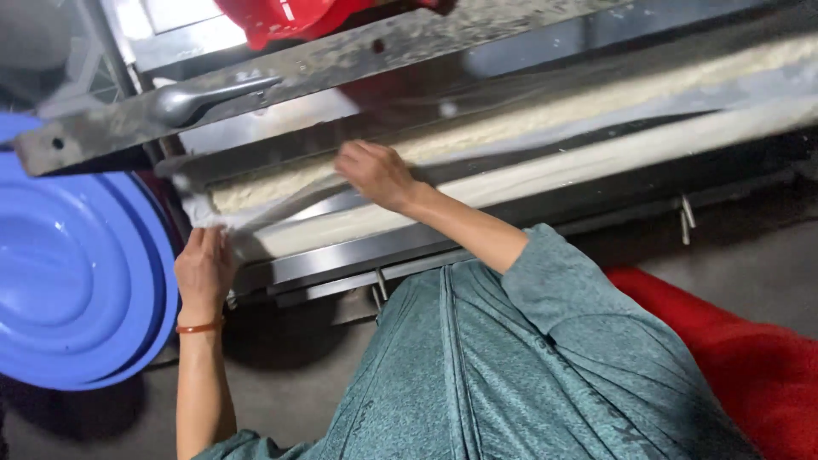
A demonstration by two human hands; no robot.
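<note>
A long metal tray [358, 255] lies in front of me, lined with a white cloth [545, 170] and filled with pale crumbly curd [511, 123]. My left hand [204, 266] grips the cloth's corner at the tray's left end; an orange band circles that wrist. My right hand [375, 173] pinches the cloth's edge over the curd further along and holds a fold of it up. A translucent flap of the cloth stretches between the two hands.
A large blue plastic basin [77, 273] stands at the left. A metal bar [256, 85] with a spoon-like handle lies across the top, with a red plastic container [290, 17] behind it. A red object [750, 358] sits at lower right on the grey floor.
</note>
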